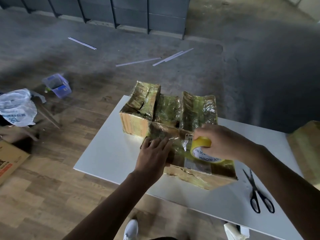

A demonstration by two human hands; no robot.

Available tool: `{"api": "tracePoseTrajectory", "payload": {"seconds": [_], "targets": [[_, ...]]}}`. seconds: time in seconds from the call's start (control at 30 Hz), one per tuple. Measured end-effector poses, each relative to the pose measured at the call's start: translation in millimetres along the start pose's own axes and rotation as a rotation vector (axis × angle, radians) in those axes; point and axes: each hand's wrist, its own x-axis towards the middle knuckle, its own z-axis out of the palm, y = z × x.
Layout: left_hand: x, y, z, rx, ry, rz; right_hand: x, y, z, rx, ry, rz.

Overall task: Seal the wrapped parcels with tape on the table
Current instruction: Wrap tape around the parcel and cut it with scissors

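Tape roll (201, 147) sits gripped in the right hand (220, 140) atop the nearest parcel (195, 172) on the white table (107, 153), left hand (153, 152) pressing flat-fingered on the parcel's left end, 3 more parcels (168, 110) behind, scissors (258, 193) lying rightward

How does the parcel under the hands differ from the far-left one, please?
The near parcel lies low and flat; the far-left parcel stands taller. The near parcel bears a printed label; the far-left parcel shows a split top. The left hand presses the near parcel and the right hand holds a tape roll over it; the far-left parcel is untouched. Both are cardboard under glossy film.
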Motion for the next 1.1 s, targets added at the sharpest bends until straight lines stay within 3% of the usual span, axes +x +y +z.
{"api": "tracePoseTrajectory", "payload": {"seconds": [0.17,0.27,0.7,0.87,1.1], "targets": [[15.5,12.6,-0.7,0.012,-0.153,0.047,2.1,3.7,9.0,0.057,0.046,-0.029],[15.4,11.1,6.7,-0.049,-0.071,-0.033,-5.2,14.7,12.7,0.133,0.103,-0.015],[14.2,13.5,6.9,-0.038,-0.048,-0.062,-30.4,39.7,37.3,0.429,0.293,-0.046],[12.4,12.1,7.5,-0.022,-0.035,-0.050,-25.3,42.7,28.3,0.170,0.297,-0.148],[11.2,11.5,7.9,-0.005,0.021,-0.018,-20.4,30.4,-13.9,-0.103,0.005,0.016]]}}
